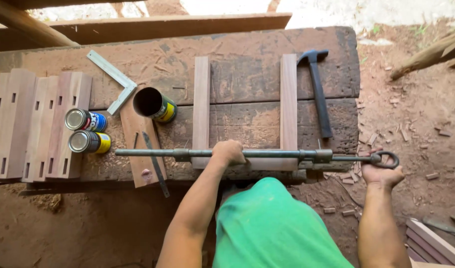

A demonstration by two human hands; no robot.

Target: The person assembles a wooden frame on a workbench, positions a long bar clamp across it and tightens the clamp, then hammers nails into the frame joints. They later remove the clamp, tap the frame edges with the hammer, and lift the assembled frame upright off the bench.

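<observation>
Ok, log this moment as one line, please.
left hand: grips clamp bar | right hand: holds ring handle | clamp across two slats on bench | hammer, square, cans idle

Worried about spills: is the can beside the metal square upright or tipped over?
Tipped. The can lies on its side on the bench, open mouth toward the camera; inside is too dark to tell full or empty.

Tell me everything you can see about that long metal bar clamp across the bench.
The clamp is a long, dark, worn metal bar lying level across the front edge of the workbench, over the lower ends of two upright wood strips. A sliding jaw sits left of the strips, a fixed head right of them, ending in a ring handle off the bench. The left hand grips the bar; the right hand holds the ring.
</observation>
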